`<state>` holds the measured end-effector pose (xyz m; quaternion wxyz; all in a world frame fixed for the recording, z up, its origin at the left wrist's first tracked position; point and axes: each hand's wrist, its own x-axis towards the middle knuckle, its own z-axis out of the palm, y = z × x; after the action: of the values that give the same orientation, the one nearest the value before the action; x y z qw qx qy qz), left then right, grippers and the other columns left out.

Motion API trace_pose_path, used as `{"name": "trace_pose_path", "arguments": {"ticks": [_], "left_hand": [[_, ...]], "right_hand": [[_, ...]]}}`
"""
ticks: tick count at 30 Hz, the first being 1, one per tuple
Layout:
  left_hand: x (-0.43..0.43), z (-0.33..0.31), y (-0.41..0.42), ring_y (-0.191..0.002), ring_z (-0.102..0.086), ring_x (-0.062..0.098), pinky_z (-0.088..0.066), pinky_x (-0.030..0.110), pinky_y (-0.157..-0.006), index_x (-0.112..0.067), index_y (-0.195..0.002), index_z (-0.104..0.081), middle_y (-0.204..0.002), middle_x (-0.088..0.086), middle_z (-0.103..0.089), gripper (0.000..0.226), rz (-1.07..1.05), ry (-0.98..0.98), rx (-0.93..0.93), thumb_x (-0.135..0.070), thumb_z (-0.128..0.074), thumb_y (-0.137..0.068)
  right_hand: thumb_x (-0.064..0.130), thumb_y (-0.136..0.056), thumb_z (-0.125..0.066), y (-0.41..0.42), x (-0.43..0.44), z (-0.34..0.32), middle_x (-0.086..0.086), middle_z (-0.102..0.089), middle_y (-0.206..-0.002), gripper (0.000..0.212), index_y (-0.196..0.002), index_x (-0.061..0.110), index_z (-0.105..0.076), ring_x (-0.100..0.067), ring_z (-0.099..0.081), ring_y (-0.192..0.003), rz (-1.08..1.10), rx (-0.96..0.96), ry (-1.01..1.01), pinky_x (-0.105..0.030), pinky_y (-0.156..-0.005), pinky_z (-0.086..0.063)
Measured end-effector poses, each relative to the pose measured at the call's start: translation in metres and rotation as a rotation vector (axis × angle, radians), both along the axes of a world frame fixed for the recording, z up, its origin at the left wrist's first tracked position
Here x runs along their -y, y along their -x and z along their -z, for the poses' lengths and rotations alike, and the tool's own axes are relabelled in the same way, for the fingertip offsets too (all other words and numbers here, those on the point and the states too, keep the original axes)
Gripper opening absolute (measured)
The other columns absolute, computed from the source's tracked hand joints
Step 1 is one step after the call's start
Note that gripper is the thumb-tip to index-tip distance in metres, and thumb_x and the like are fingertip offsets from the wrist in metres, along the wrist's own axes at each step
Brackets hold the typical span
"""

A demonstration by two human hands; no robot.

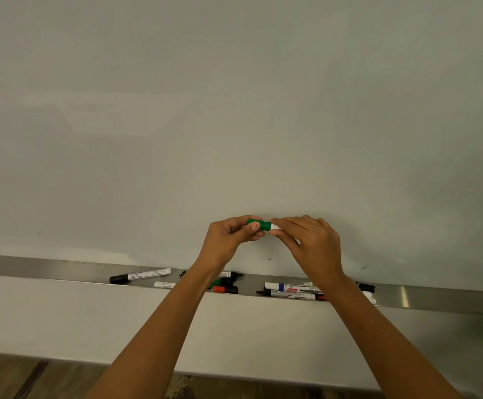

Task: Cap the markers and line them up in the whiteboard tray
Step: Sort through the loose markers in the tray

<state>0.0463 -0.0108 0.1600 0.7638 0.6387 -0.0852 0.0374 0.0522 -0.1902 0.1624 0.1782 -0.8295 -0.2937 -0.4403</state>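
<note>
Both my hands are raised in front of the whiteboard, above the metal tray [47,270]. My left hand [230,236] pinches a green cap [259,225]. My right hand [311,240] grips the white barrel of the green marker [275,226], most of it hidden in the fist. Cap and barrel meet end to end between the hands. In the tray lie a black-capped marker [141,275] at the left, a red cap with black pieces [224,289] in the middle, and a blue-banded marker [285,287] with others at the right.
The whiteboard [234,110] fills the upper view. A short white marker piece [164,284] lies near the tray's front edge. A black cap [367,287] sits right of my right forearm. Wooden floor [18,375] shows at the bottom left.
</note>
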Motion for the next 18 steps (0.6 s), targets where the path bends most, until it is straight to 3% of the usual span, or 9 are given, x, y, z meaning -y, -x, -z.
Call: {"name": "trace_pose_path", "arguments": {"ticks": [6,10,13,15,18], "left_hand": [[-0.003,0.005,-0.005,-0.072,-0.071,0.008,-0.056,0.015,-0.071,-0.011,-0.100,-0.069,-0.073,-0.005,-0.075,0.018,0.025,-0.106,0.014,-0.005,-0.059,-0.085],[-0.008,0.019,-0.009,-0.080,-0.069,0.009,-0.053,0.015,-0.078,-0.015,-0.099,-0.069,-0.084,-0.001,-0.072,0.015,-0.020,-0.321,-0.029,-0.017,-0.062,-0.086],[-0.012,0.036,-0.011,-0.081,-0.061,-0.001,-0.045,0.000,-0.070,-0.023,-0.098,-0.069,-0.088,-0.008,-0.068,0.015,-0.139,-0.556,-0.027,-0.025,-0.066,-0.083],[-0.019,0.048,-0.011,-0.080,-0.060,0.001,-0.044,-0.001,-0.065,-0.018,-0.100,-0.069,-0.091,-0.007,-0.067,0.018,-0.220,-0.636,-0.039,-0.023,-0.067,-0.083],[-0.032,0.062,-0.009,-0.081,-0.059,0.009,-0.042,0.001,-0.064,-0.012,-0.098,-0.070,-0.096,0.003,-0.070,0.015,-0.279,-0.717,-0.056,-0.015,-0.066,-0.083]], "right_hand": [[0.039,-0.080,-0.063,0.001,0.000,-0.004,0.005,-0.076,-0.080,0.022,-0.095,0.026,-0.072,-0.014,-0.066,-0.066,-0.030,-0.217,-0.071,-0.027,-0.053,-0.050],[0.042,-0.085,-0.059,-0.007,-0.003,0.009,0.006,-0.073,-0.090,0.022,-0.102,0.031,-0.067,-0.014,-0.064,-0.079,0.041,-0.508,-0.023,-0.023,-0.058,-0.042],[0.028,-0.089,-0.058,-0.010,0.001,0.031,-0.001,-0.070,-0.100,0.022,-0.109,0.022,-0.064,-0.020,-0.061,-0.089,0.008,-0.652,0.010,-0.034,-0.075,-0.047],[0.016,-0.089,-0.057,-0.011,0.008,0.050,-0.007,-0.068,-0.108,0.024,-0.112,0.016,-0.063,-0.024,-0.058,-0.096,0.007,-0.709,0.050,-0.038,-0.085,-0.046],[0.005,-0.088,-0.055,-0.010,0.017,0.078,-0.010,-0.062,-0.113,0.028,-0.113,0.013,-0.063,-0.025,-0.056,-0.100,0.041,-0.760,0.124,-0.034,-0.086,-0.048]]}}
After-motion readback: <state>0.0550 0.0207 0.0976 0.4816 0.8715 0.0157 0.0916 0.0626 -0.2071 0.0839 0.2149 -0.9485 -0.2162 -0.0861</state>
